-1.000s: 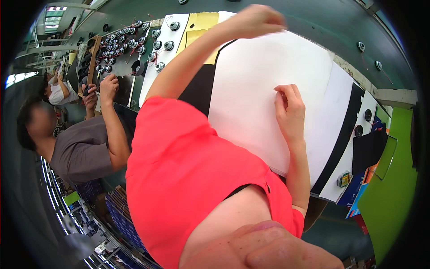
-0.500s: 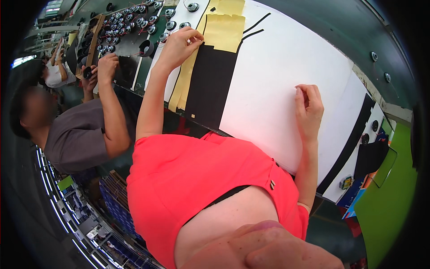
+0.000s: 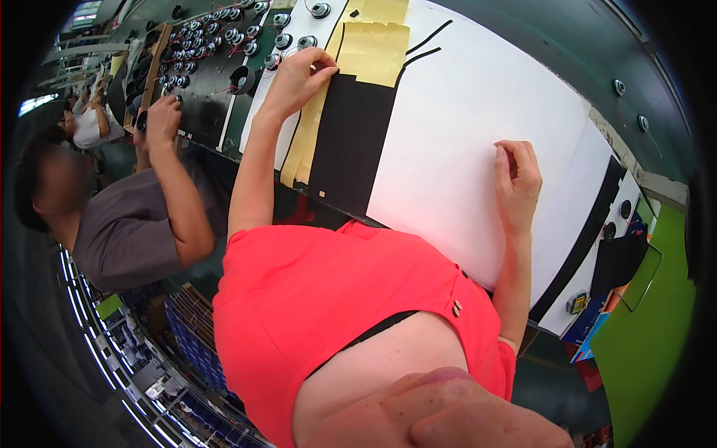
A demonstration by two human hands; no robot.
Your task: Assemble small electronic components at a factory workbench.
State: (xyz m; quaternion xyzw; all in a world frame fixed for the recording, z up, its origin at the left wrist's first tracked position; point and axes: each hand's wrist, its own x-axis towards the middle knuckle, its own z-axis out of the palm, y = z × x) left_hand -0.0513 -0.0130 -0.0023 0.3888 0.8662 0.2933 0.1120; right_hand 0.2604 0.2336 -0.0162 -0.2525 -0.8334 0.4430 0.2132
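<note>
Spanning the dark green counter (image 3: 243, 121) in front of you, a broad white sheet (image 3: 455, 134) lies flat, its long direction running away from your body. Your left arm reaches forward and bends inward, so your left hand (image 3: 302, 78) hangs palm-down at the top left corner of the black sheet (image 3: 351, 138). Its fingers are narrow, thumb and index coming together at that corner; you cannot tell from this view whether they pinch the edge. Your right forearm rises almost straight, and your right hand (image 3: 517, 175) floats over the white sheet, fingers curled, thumb and index tips close; whether they hold anything, you cannot tell.

The black sheet is matt, flat and rectangular, lying left of the white sheet's bare middle. Its long axis runs from the near edge away from you, leaning slightly right at the far end. Yellow paper (image 3: 377, 56) with ragged edges overlaps that far end. Beyond its upper right corner, two thin black strips (image 3: 424, 54) fork away, pointing up and right. Near its lower left corner sits a tiny yellow square (image 3: 322, 194).
</note>
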